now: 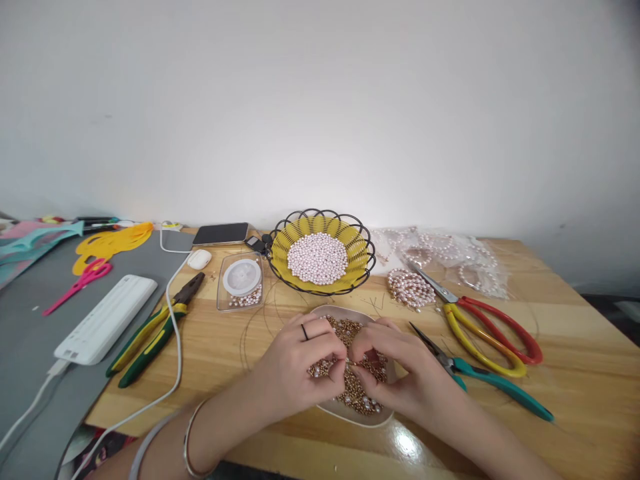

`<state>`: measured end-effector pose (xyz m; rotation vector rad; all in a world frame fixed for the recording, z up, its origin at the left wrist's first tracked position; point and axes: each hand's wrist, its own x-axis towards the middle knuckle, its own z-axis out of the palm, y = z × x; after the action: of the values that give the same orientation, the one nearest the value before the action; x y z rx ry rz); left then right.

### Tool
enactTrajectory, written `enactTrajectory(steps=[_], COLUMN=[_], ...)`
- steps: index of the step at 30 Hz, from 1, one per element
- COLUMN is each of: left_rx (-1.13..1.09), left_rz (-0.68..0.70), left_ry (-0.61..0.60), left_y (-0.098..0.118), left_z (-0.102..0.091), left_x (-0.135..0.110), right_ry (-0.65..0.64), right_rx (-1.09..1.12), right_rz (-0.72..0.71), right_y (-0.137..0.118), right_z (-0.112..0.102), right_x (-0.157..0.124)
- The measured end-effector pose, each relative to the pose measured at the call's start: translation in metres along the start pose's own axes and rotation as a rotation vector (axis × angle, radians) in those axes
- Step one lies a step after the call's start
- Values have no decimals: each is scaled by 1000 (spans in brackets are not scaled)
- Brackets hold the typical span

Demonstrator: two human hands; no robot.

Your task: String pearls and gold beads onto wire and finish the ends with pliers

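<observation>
My left hand (300, 363) and right hand (395, 367) meet over a shallow dish of small gold beads (350, 373) at the near edge of the wooden counter (575, 373). Both are pinched narrow, fingertips almost touching each other above the beads, with something tiny between them; I cannot tell whether it is a bead or a bit of wire. There is a dark ring on my left hand and bangles on that wrist.

Just behind the dish stands a black wire basket (323, 253) with a yellow liner, filled with pale pink pearls. To its left lies a clear box holding a spool of thread (241, 279), and further left green-and-yellow pliers (155, 330) lie beside a white cable. Just right of my right hand lie teal-handled pliers (480, 377), and beyond them large scissors with red and yellow handles (485, 327). Finished pearl bracelets (410, 287) sit by the scissors' blades, near a clear bag of more strands (450, 257). Well to the left, on a grey mat, are a white power bank (105, 317) and pink scissors (80, 283).
</observation>
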<state>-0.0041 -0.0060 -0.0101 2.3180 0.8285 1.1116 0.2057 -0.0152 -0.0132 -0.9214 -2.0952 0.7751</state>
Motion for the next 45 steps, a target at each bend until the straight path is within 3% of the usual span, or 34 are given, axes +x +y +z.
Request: enactTrajectory(steps=[28, 33, 40, 45], left_rx=[163, 195, 203, 173], left_rz=[77, 66, 57, 38], left_ry=[220, 223, 209, 200], left_y=[-6, -7, -7, -8], left_z=[-19, -19, -17, -16], left_x=[6, 5, 5, 5], right_ry=[47, -15, -223, -264], right_rx=[314, 496, 892, 1077], right_rz=[193, 326, 591, 716], right_y=[0, 2, 4, 4], right_z=[-13, -11, -10, -8], right_x=[3, 3, 7, 6])
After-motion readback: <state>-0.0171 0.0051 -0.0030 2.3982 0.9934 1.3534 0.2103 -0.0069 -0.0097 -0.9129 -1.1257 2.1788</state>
